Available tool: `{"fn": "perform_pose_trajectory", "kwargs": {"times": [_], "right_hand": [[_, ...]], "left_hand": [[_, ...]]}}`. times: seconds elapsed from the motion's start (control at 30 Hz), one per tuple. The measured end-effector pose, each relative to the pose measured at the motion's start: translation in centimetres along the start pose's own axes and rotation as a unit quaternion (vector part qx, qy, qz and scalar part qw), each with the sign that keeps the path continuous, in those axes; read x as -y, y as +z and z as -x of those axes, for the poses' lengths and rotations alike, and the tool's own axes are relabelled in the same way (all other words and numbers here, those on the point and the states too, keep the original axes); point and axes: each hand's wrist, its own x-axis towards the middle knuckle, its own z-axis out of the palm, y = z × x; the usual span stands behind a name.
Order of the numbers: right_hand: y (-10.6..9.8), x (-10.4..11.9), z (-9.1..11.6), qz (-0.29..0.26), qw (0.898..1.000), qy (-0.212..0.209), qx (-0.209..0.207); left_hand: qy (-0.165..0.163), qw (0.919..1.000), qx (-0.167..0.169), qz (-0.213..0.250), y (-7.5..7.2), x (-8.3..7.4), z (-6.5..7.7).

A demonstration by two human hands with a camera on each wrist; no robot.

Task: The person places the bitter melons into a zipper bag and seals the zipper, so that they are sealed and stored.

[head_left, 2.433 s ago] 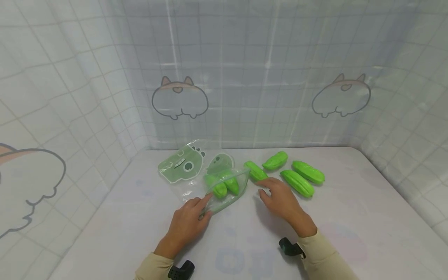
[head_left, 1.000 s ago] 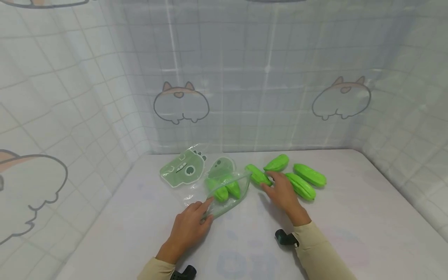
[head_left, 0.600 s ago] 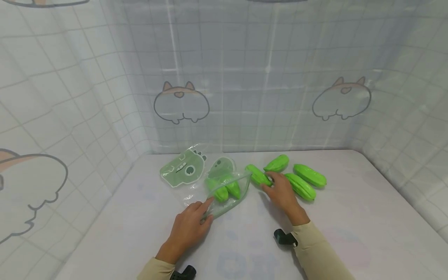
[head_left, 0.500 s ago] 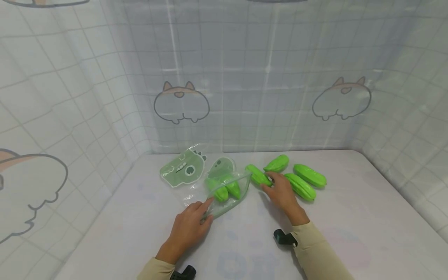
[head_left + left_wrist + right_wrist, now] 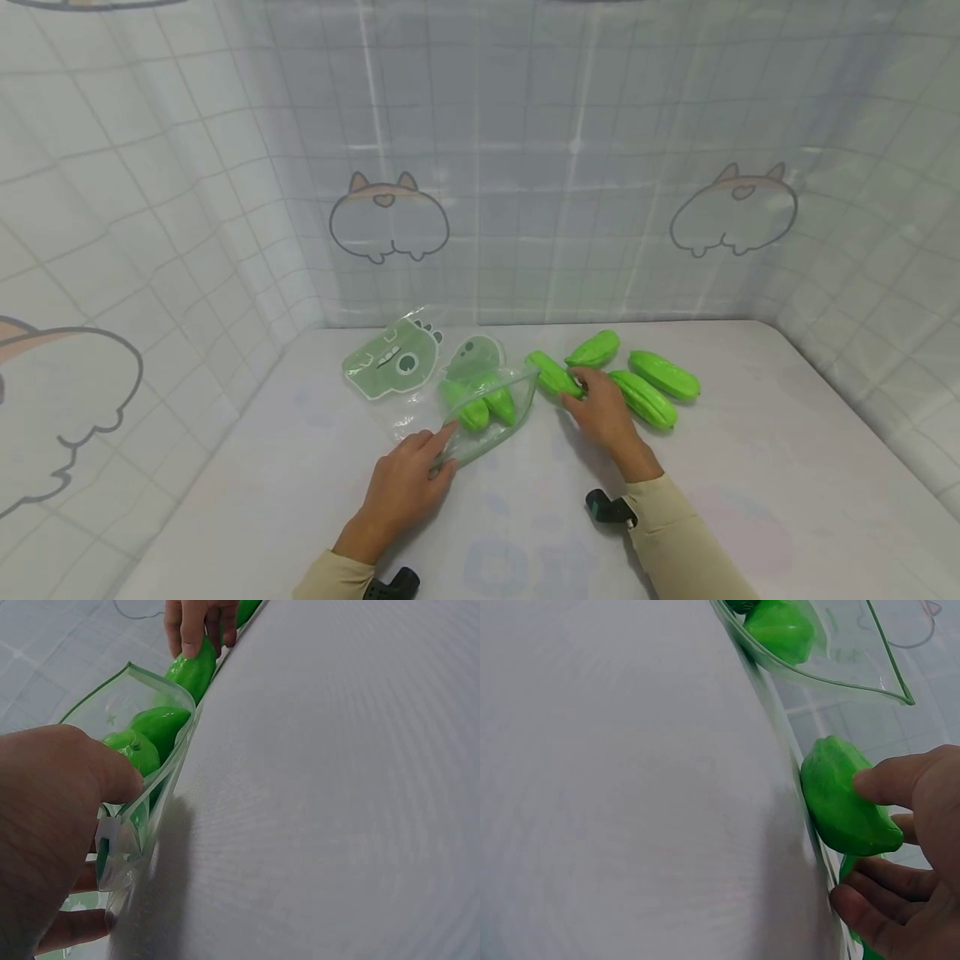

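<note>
A clear zip bag (image 5: 416,404) with green printed shapes lies on the table, its green-edged mouth toward the right. Two bright green ribbed gourds (image 5: 498,402) are inside it. My left hand (image 5: 405,483) pinches the bag's near edge, thumb on one side and fingers on the other in the left wrist view. Just right of the mouth, my right hand (image 5: 603,417) grips the lower end of another green gourd (image 5: 550,372) between thumb and fingers. That gourd (image 5: 844,799) appears to rest on the table in the right wrist view, apart from the bag.
Three more green gourds lie near the right hand: one behind it (image 5: 593,348), one beside it (image 5: 645,400), one farther right (image 5: 664,375). The white table (image 5: 750,467) meets tiled-pattern curtains (image 5: 525,208) at the back and both sides.
My right hand has moved slightly up and closed its thumb and fingers on the gourd's near end. The left hand keeps its hold on the bag. Little differs over the last second.
</note>
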Motion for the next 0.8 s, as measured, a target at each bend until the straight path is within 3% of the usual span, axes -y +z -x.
{"fn": "perform_pose_trajectory", "kwargs": {"times": [0.8], "right_hand": [[0.28, -0.19, 0.07, 0.005, 1.000, 0.012, 0.004]], "left_hand": [[-0.003, 1.0000, 0.001, 0.003, -0.03, 0.00, -0.02]]}}
